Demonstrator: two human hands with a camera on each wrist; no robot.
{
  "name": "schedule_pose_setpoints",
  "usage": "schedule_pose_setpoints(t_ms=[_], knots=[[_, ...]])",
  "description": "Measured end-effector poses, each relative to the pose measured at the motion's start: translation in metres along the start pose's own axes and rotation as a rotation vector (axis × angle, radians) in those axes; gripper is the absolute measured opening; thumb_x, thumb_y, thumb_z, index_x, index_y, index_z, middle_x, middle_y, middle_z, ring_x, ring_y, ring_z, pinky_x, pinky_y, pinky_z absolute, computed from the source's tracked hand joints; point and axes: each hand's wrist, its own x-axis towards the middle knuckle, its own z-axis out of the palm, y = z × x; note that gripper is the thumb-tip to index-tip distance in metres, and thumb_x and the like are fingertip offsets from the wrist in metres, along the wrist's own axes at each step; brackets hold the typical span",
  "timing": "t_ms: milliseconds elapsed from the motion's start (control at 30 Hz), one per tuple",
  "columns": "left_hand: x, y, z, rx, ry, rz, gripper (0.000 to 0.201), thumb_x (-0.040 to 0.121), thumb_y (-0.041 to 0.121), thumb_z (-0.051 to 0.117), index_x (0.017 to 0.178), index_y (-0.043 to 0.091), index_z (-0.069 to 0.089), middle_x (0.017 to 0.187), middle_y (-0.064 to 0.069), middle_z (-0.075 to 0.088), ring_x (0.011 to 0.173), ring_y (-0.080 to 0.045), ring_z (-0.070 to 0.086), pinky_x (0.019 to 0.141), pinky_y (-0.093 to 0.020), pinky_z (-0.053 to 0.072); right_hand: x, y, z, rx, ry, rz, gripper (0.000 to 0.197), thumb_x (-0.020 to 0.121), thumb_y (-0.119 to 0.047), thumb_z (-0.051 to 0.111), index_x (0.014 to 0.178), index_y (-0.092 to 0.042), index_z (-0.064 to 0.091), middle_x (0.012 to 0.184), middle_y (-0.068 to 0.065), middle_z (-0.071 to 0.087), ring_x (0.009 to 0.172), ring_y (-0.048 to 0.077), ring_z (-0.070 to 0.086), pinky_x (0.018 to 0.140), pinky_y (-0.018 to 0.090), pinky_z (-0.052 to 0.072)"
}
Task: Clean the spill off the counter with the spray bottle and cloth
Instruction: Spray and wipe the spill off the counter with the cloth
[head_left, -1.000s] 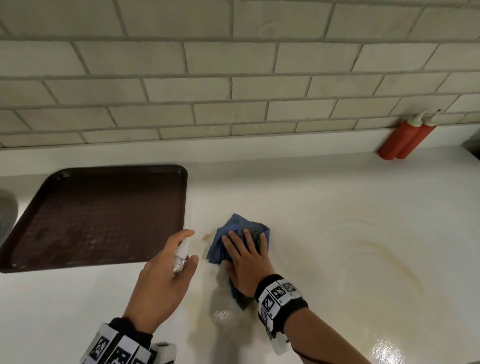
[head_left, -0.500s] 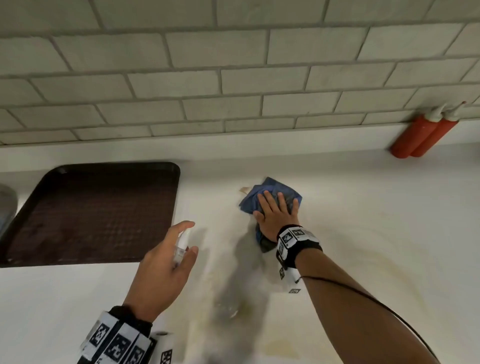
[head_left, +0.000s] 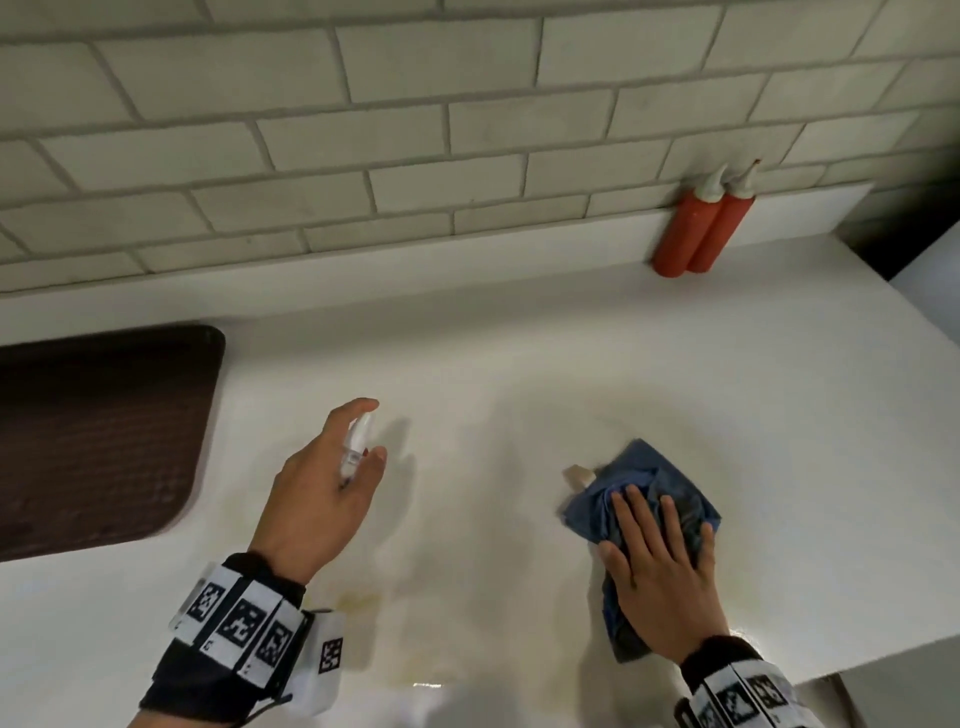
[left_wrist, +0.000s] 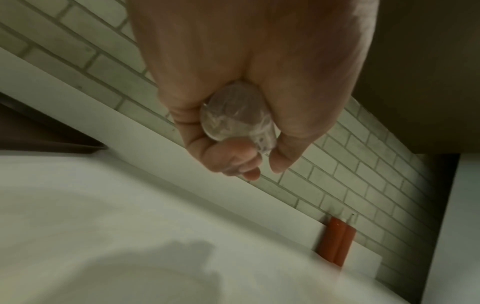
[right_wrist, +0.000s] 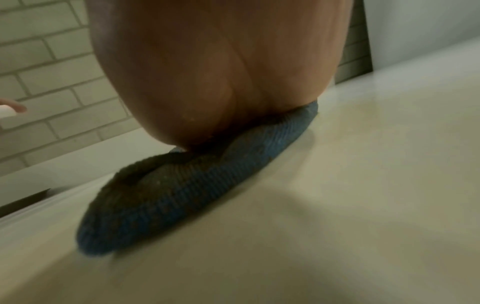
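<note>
- White counter (head_left: 519, 364) runs below a pale brick-tiled wall, with a dark brown tray (head_left: 98, 436) at 9 o'clock and two red squeeze bottles (head_left: 701, 228) standing against the backsplash at 1 o'clock.
- Blue cloth (head_left: 649, 483) lies bunched on the counter at 4 o'clock; the right hand (head_left: 660, 577) presses it flat with fingers straight and spread.
- Soft, limp and damp-looking, the cloth will likely fold under itself, so a broad flat palm over its middle suits it better than a pinch at the edge.
- Small clear spray bottle (head_left: 356, 441) is held off the counter near centre by the left hand (head_left: 322, 488), fingers curled round its body; probably light and slick, best gripped round the barrel.
- Compared with half a second ago, the cloth and right hand have swept from 12 o'clock toward the near right edge; the left hand keeps its grip on the bottle.
- Faint yellowish smears (head_left: 358, 600) remain near 6 o'clock.
</note>
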Motion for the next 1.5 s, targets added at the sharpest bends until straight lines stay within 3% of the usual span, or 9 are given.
schedule_pose_setpoints(t_ms=[200,467,633,733,900,1000,1167,1367,1500], knots=[[-0.005,0.021,0.021,0.002,-0.008,0.021,0.041,0.096,0.035,0.056,0.134,0.043,0.042,0.066,0.002,0.061,0.06,-0.016,0.058,0.058,-0.032,0.042,0.066,0.019,-0.029,0.07,-0.081,0.081,0.067,0.088,-0.061,-0.009,0.149,-0.035,-0.014,0.157,-0.011,-0.019,0.147,0.024,-0.01,0.111,0.058,-0.013],[-0.011,0.032,0.025,0.034,0.02,-0.015,0.04,0.096,0.038,0.055,0.133,0.048,0.041,0.063,0.001,0.06,0.058,-0.011,0.056,0.057,-0.026,0.04,0.181,-0.045,-0.059,0.039,-0.15,-0.037,0.061,0.098,-0.052,0.01,0.152,-0.03,-0.007,0.161,-0.009,-0.012,0.146,0.03,-0.012,0.11,0.064,-0.013],[-0.009,0.039,0.03,0.041,0.02,-0.021,0.04,0.096,0.039,0.055,0.133,0.048,0.041,0.064,-0.001,0.06,0.058,-0.013,0.057,0.056,-0.026,0.041,0.13,-0.099,-0.034,-0.019,-0.149,-0.358,0.064,0.095,-0.053,0.003,0.153,-0.027,-0.006,0.16,-0.007,-0.013,0.146,0.031,-0.016,0.109,0.06,-0.019],[-0.004,0.046,0.034,0.042,0.003,-0.017,0.041,0.096,0.039,0.054,0.133,0.048,0.041,0.066,0.0,0.062,0.059,-0.014,0.058,0.058,-0.028,0.043,0.102,-0.091,-0.023,-0.036,-0.118,-0.453,0.068,0.09,-0.051,0.004,0.153,-0.028,0.014,0.161,-0.007,0.007,0.147,0.032,0.002,0.11,0.056,-0.015],[0.001,0.055,0.038,0.046,0.004,-0.009,0.039,0.096,0.039,0.056,0.131,0.047,0.043,0.064,0.001,0.059,0.058,-0.012,0.056,0.058,-0.027,0.041,0.131,-0.036,-0.034,-0.03,-0.065,-0.255,0.073,0.084,-0.053,-0.008,0.153,-0.033,0.003,0.161,-0.011,-0.005,0.148,0.024,-0.007,0.11,0.057,-0.017],[-0.001,0.057,0.04,0.048,-0.012,-0.001,0.037,0.096,0.038,0.055,0.13,0.047,0.043,0.064,0.001,0.059,0.059,-0.013,0.056,0.059,-0.029,0.041,0.154,0.002,-0.05,0.04,-0.092,-0.093,0.057,0.098,-0.048,0.008,0.152,-0.034,-0.003,0.16,-0.013,-0.012,0.147,0.023,-0.011,0.112,0.058,-0.012],[-0.001,0.059,0.044,0.035,-0.039,0.006,0.037,0.096,0.037,0.055,0.13,0.046,0.044,0.064,0.002,0.058,0.057,-0.015,0.055,0.058,-0.03,0.041,0.112,0.035,-0.046,0.049,-0.099,-0.027,0.058,0.097,-0.049,0.003,0.152,-0.031,-0.007,0.159,-0.01,-0.015,0.147,0.024,-0.012,0.114,0.056,-0.012],[-0.002,0.063,0.051,0.023,-0.053,0.025,0.038,0.095,0.037,0.056,0.13,0.047,0.043,0.067,0.003,0.06,0.059,-0.013,0.056,0.059,-0.029,0.043,-0.005,0.08,-0.016,0.001,-0.01,-0.063,0.059,0.099,-0.05,0.011,0.149,-0.023,0.027,0.154,0.0,0.032,0.14,0.031,0.029,0.111,0.053,0.01],[-0.008,0.061,0.053,0.013,-0.055,0.003,0.043,0.093,0.036,0.059,0.131,0.049,0.043,0.072,0.007,0.063,0.063,-0.009,0.058,0.062,-0.026,0.043,0.005,0.082,-0.018,-0.021,-0.047,-0.008,0.064,0.096,-0.053,0.001,0.151,-0.025,0.016,0.158,-0.001,0.022,0.144,0.028,0.015,0.114,0.058,0.007]])
